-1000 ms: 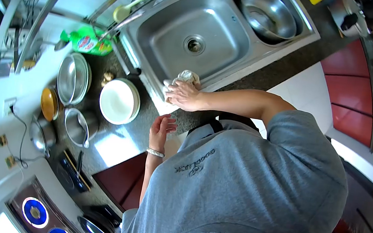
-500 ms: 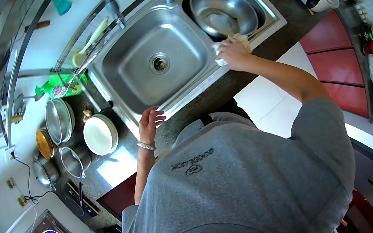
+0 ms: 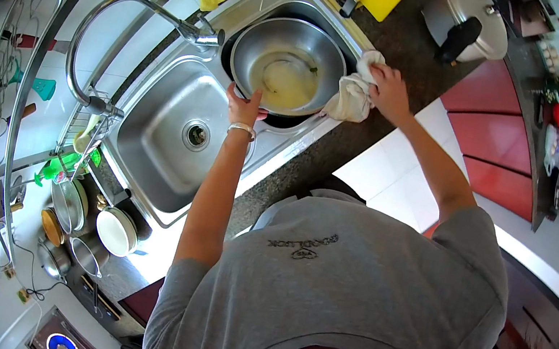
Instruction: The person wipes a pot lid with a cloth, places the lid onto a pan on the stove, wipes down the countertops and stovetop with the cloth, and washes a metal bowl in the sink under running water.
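Head camera view: a person's two bare hands reach forward and apart, with a wide metal bowl (image 3: pixel 252 53) between them, set in the smaller sink basin (image 3: pixel 284 123) and holding cloudy, yellowish liquid. The left hand (image 3: pixel 245 108) is nearer, its fingers at the bowl's near-left rim; whether they grip it cannot be told. The right hand (image 3: pixel 389 93) clutches a crumpled pale cloth (image 3: pixel 350 99) over the sink's right-hand edge, just right of the bowl. The cloth's longer axis runs roughly toward the body; the round bowl has none. The larger basin (image 3: pixel 162 138) lies to the bowl's left
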`<state>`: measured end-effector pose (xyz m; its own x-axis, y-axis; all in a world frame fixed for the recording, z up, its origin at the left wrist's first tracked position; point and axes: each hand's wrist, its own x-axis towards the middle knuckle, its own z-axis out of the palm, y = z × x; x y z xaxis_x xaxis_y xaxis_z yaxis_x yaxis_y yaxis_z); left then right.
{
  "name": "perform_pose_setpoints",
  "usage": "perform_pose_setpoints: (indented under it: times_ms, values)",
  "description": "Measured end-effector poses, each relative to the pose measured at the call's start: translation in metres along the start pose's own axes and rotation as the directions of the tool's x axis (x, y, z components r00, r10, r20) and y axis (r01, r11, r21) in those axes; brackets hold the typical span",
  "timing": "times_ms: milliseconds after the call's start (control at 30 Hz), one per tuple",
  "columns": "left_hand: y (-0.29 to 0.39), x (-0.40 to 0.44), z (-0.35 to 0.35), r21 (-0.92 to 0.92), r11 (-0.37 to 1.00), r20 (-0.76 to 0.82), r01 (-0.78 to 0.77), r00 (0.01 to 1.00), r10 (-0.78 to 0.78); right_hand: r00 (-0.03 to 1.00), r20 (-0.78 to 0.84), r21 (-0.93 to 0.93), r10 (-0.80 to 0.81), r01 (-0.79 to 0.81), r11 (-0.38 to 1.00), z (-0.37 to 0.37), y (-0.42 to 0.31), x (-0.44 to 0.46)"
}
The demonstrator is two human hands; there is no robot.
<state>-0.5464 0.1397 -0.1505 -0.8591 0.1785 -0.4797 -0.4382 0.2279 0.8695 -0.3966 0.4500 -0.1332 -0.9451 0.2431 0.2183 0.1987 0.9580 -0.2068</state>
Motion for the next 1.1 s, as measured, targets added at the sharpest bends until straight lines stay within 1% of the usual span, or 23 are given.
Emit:
perform_pose_setpoints:
  times_ms: [67, 100, 167, 200, 300, 333, 433, 467, 533, 567, 600, 667, 700, 733, 800, 833, 867, 933, 1000, 1067, 1100]
  values:
    - [0.004, 0.007, 0.008, -0.033, 0.999, -0.104, 0.002, 0.995, -0.005, 0.998, -0.027, -0.019, -0.061, 0.060, 0.998, 0.007, 0.002, 0.011]
    - [0.005, 0.010, 0.010, -0.033, 0.999, -0.119, 0.003, 0.993, -0.007, 0.997, -0.025, -0.008, -0.072, 0.072, 0.997, 0.011, 0.003, 0.023]
    - [0.008, 0.011, 0.010, 0.009, 0.995, -0.109, -0.101, 0.989, 0.101, 0.977, -0.033, -0.077, -0.212, 0.209, 0.975, 0.017, 0.006, 0.046]
    - [0.011, 0.010, 0.011, 0.025, 0.988, -0.103, -0.153, 0.983, 0.155, 0.976, -0.034, -0.071, -0.215, 0.212, 0.975, 0.019, 0.007, 0.057]
    - [0.035, -0.004, 0.003, -0.015, 0.987, -0.096, -0.157, 0.983, 0.155, 0.939, -0.031, -0.059, -0.342, 0.340, 0.939, 0.019, 0.002, 0.086]
    - [0.044, -0.011, -0.004, -0.010, 0.988, -0.109, -0.155, 0.982, 0.153, 0.936, -0.032, -0.048, -0.350, 0.348, 0.936, 0.021, 0.001, 0.094]
    - [0.068, -0.039, -0.034, 0.033, 0.996, -0.075, -0.087, 0.993, 0.090, 0.900, -0.026, -0.027, -0.436, 0.435, 0.900, 0.037, 0.005, 0.122]
    - [0.074, -0.052, -0.045, 0.050, 0.997, -0.091, -0.063, 0.994, 0.068, 0.895, -0.027, -0.018, -0.444, 0.444, 0.896, 0.044, 0.004, 0.134]
    - [0.078, -0.079, -0.067, 0.026, 0.999, -0.108, -0.039, 0.993, 0.042, 0.880, -0.036, -0.027, -0.474, 0.473, 0.880, 0.057, -0.002, 0.160]
    - [0.077, -0.092, -0.080, 0.040, 0.999, -0.151, -0.003, 0.988, 0.009, 0.867, -0.066, -0.047, -0.494, 0.492, 0.869, 0.068, -0.005, 0.176]
    - [0.074, -0.107, -0.094, 0.055, 0.998, -0.194, 0.038, 0.981, -0.027, 0.870, -0.092, -0.036, -0.485, 0.484, 0.875, 0.077, -0.010, 0.190]
    - [0.069, -0.138, -0.121, -0.046, 0.997, -0.217, 0.057, 0.974, -0.065, 0.927, -0.187, 0.130, -0.324, 0.350, 0.928, 0.091, -0.034, 0.214]
    - [0.068, -0.152, -0.130, -0.116, 0.993, -0.256, 0.035, 0.965, -0.064, 0.904, -0.245, 0.188, -0.351, 0.399, 0.897, 0.094, -0.047, 0.226]
    - [0.066, -0.165, -0.137, -0.185, 0.983, -0.296, 0.006, 0.953, -0.062, 0.870, -0.345, 0.173, -0.351, 0.427, 0.888, 0.098, -0.062, 0.236]
    - [0.056, -0.192, -0.159, -0.225, 0.974, -0.378, 0.005, 0.921, -0.092, 0.910, -0.371, 0.200, -0.188, 0.275, 0.940, 0.120, -0.091, 0.252]
    - [0.055, -0.204, -0.165, -0.219, 0.976, -0.423, 0.005, 0.900, -0.100, 0.939, -0.318, 0.170, -0.129, 0.190, 0.967, 0.131, -0.106, 0.256]
    - [0.044, -0.213, -0.176, -0.265, 0.964, -0.444, -0.025, 0.891, -0.099, 0.965, -0.257, 0.157, -0.055, 0.098, 0.983, 0.147, -0.128, 0.249]
    - [0.041, -0.229, -0.181, -0.296, 0.954, -0.537, -0.055, 0.835, -0.119, 0.934, -0.344, 0.127, -0.099, 0.151, 0.980, 0.172, -0.175, 0.229]
    - [0.033, -0.241, -0.192, -0.301, 0.953, -0.556, -0.037, 0.819, -0.143, 0.968, -0.189, 0.129, -0.166, 0.192, 0.973, 0.165, -0.217, 0.199]
    - [0.023, -0.249, -0.200, -0.309, 0.951, -0.608, -0.025, 0.774, -0.177, 0.951, -0.210, 0.393, -0.227, 0.295, 0.871, 0.183, -0.253, 0.163]
    - [0.021, -0.251, -0.201, -0.304, 0.952, -0.615, -0.041, 0.771, -0.164, 0.956, -0.223, 0.493, -0.190, 0.279, 0.824, 0.187, -0.269, 0.144]
